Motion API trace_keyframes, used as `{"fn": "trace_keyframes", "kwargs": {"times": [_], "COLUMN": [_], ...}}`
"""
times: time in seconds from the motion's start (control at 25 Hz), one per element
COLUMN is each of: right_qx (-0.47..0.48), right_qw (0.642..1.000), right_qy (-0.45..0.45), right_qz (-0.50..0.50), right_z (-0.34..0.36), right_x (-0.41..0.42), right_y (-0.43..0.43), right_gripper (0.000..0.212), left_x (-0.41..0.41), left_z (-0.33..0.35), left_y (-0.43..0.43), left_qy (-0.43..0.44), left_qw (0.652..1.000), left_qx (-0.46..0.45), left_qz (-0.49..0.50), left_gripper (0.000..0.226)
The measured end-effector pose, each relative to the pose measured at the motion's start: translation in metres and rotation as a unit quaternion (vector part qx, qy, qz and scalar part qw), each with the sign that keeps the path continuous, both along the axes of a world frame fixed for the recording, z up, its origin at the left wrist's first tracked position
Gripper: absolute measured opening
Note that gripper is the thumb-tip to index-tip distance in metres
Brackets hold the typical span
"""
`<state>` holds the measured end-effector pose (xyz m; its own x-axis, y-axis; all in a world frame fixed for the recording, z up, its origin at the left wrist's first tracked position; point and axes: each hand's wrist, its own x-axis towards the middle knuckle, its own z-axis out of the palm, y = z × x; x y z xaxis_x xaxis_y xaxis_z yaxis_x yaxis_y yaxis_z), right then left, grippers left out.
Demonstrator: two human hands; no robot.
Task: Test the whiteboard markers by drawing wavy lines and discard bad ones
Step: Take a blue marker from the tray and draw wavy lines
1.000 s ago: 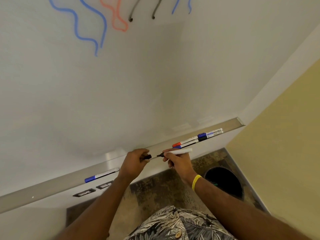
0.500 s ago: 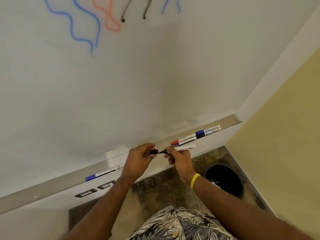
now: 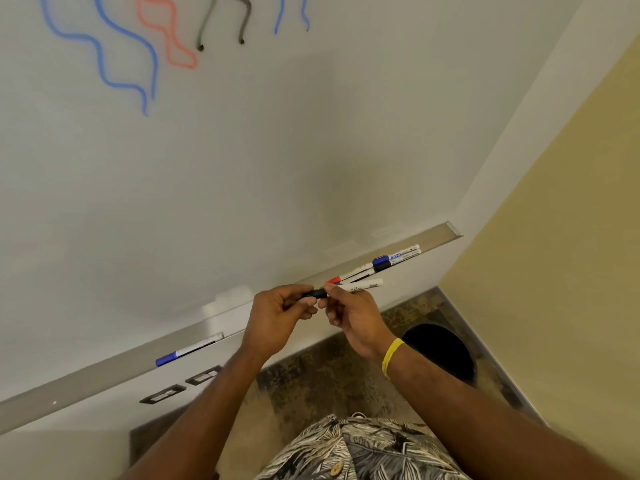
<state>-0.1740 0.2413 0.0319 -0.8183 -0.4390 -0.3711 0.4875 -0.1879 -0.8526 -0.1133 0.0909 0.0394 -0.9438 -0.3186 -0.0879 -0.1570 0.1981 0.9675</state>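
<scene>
So the left hand (image 3: 277,317) pinches the black cap (image 3: 314,293) and the right hand (image 3: 356,317) grips the white marker (image 3: 360,285), held level just off the tray (image 3: 104,372) so cap meets tip. The bin (image 3: 443,351) sits right below, handy for duds.

Both arms reach up from below the tray (image 3: 86,379). The hands meet just in front of its middle. The left hand (image 3: 280,317) curls its fingers and pinches a black cap (image 3: 313,293). The right hand (image 3: 353,313) grips a marker (image 3: 360,285). Their fingertips are very close together.
</scene>
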Motion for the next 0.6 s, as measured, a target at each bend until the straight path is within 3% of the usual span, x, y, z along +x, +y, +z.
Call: {"fn": "trace_keyframes", "kwargs": {"times": [0.2, 0.6], "right_qx": [-0.04, -0.081], "right_qw": [0.999, 0.995], "right_qy": [-0.003, -0.022], "right_qz": [-0.02, -0.056], "right_z": [0.016, 0.023], "right_x": [0.006, 0.009], "right_y": [0.021, 0.066], "right_gripper": [0.031, 0.023], "left_x": [0.0, -0.01], "left_z": [0.027, 0.045], "left_y": [0.018, 0.061], "left_qy": [0.043, 0.066], "left_qw": [0.996, 0.987], "left_qx": [-0.058, -0.095], "left_qz": [-0.054, -0.114], "left_gripper": [0.024, 0.03]}}
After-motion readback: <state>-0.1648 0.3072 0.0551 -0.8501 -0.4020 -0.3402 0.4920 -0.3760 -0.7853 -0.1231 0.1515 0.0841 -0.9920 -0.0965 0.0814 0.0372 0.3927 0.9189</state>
